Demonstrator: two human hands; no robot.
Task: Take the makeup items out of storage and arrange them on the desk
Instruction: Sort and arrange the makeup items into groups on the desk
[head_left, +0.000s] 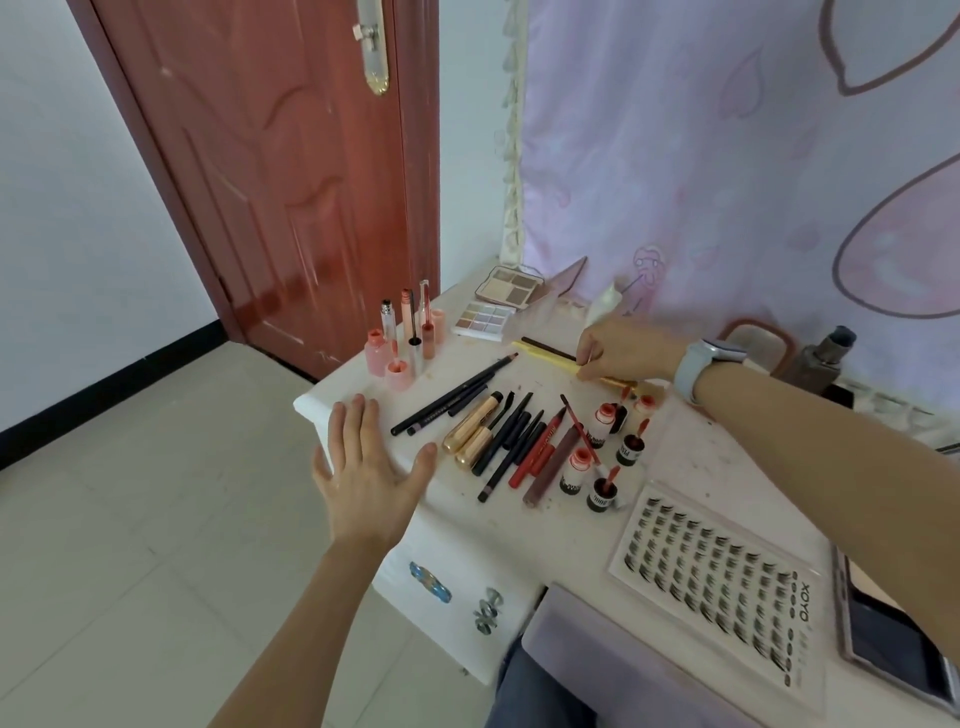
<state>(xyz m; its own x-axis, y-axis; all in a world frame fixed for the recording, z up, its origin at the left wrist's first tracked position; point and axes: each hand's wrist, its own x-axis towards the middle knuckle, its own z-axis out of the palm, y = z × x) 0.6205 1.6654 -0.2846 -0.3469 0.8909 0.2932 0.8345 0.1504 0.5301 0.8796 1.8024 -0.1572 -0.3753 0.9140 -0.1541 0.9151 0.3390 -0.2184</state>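
1. Evidently the makeup items are grouped by kind on the white surface (519, 525), which is judged to be deliberate sorting: bottles and tubes (405, 338) are stood upright at the far left corner, two eyeshadow palettes (498, 301) are laid flat behind them, and pencils and gold tubes (498, 436) are laid side by side in a slanted row at the middle
2. Small dark vials with red caps (608, 457) are clustered just right of that row, and a lash tray (722, 582) is laid flat nearer the person, well apart from the bottles
3. The right hand (618, 351) is reached across to the far side of the surface, its fingers closed in a pinch on a yellow pencil (545, 356) that lies against the surface beside a dark pencil (548, 348); whether it is being set down or lifted cannot be told
4. A gold tube (618, 384) is partly hidden under that hand, touching or just beside it
5. The left hand (369, 467) is spread flat with fingers apart, holding nothing, over the near left edge of the surface, just beside the row of pencils; it is judged to be steadying or waiting
6. Most items are judged already out and arranged; the drawer front (447, 597) below is seen shut
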